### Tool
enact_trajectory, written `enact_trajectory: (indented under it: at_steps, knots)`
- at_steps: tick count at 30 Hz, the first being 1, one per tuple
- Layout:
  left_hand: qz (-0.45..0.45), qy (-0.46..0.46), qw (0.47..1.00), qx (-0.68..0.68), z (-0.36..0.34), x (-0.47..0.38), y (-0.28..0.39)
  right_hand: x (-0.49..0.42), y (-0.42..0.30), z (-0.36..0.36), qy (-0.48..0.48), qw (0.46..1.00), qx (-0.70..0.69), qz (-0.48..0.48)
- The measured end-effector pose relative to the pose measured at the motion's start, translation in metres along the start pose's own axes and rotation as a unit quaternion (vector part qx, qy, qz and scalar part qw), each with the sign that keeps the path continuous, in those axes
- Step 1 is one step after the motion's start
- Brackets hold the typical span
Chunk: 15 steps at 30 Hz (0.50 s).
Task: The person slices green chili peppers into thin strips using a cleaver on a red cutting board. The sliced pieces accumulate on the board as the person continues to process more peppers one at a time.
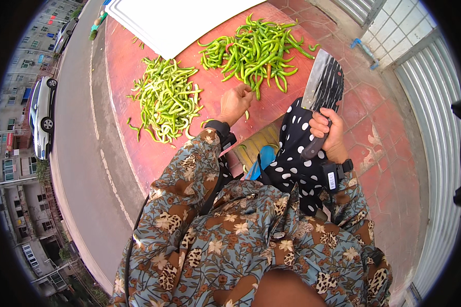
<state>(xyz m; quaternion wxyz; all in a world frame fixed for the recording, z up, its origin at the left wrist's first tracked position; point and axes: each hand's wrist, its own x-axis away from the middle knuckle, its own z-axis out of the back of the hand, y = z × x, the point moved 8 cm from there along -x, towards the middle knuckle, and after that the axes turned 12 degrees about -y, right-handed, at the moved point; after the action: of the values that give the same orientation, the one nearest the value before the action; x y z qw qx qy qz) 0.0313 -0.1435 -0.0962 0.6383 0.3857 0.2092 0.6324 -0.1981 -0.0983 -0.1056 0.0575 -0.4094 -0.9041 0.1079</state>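
My right hand (329, 130) grips the dark handle of a cleaver (322, 78), its broad blade raised off to the right of the red tabletop (215, 90). The blade has a dark patterned face and some small bits stuck to it. At the near edge of a heap of whole green chili peppers (259, 50), my left hand (236, 100) is curled with its fingertips drawn together. Whether a pepper is pinched in it is hidden. Left of that hand lies a second pile of green peppers (165, 96), paler, many apparently cut open.
A white board or lid (176, 23) covers the far part of the table. Beneath the near edge is a yellow slatted surface (259, 144). Red paving (368, 126) and corrugated metal (438, 126) lie to the right; a road (80, 126) with parked cars (42, 117) runs left.
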Motion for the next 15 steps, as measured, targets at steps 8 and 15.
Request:
enact_trajectory:
  at_steps: [8, 15]
  knots:
    - [-0.037, 0.005, 0.905, 0.423, 0.014, 0.037, 0.013, -0.013, 0.020, -0.022, 0.077, 0.980, 0.184, -0.019]
    - [-0.059, 0.043, 0.848, 0.525, 0.032, 0.061, 0.016, -0.019, 0.052, -0.076, 0.065, 0.941, 0.332, -0.031]
